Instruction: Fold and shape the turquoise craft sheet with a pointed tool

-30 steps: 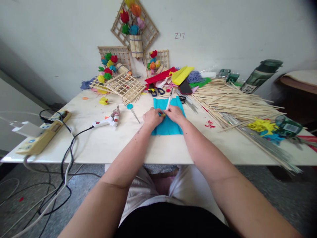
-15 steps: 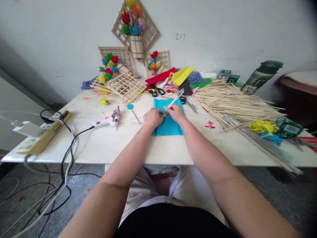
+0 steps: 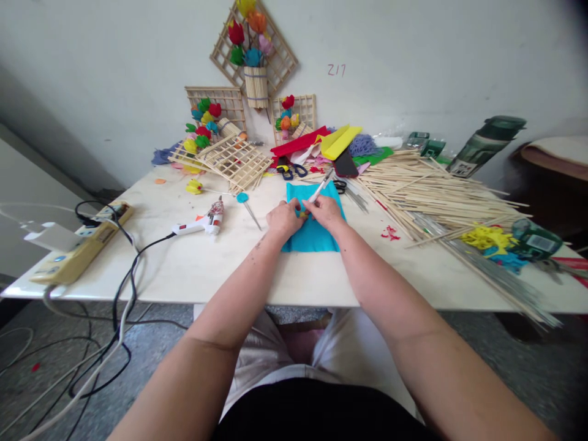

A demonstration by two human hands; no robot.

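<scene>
A bright blue sheet (image 3: pixel 315 240) of cloth or crepe paper lies flat on the table before me. My right hand (image 3: pixel 326 211) is closed around a white pen (image 3: pixel 321 185), its upper end leaning away from me and its tip low over the sheet. On the sheet's left part rests my left hand (image 3: pixel 285 218), fingers curled and pressed down on a small yellowish piece (image 3: pixel 303 215). Fingers mostly hide that piece, so its outline is unclear. Left of the hand lies a blue disc (image 3: pixel 242 197) with thin metal stems.
A glue gun (image 3: pixel 197 227) and a power strip (image 3: pixel 82 245) lie left. Behind are scissors (image 3: pixel 292 171), a phone (image 3: pixel 344 164) and stick lattices (image 3: pixel 236 160) with colourful flowers. Loose wooden sticks (image 3: pixel 427 190) spread right, beside a dark green bottle (image 3: pixel 487 146).
The pen has tipped slightly lower and to the left in my right hand. My left hand stays on the sheet; the whole view has shifted a little.
</scene>
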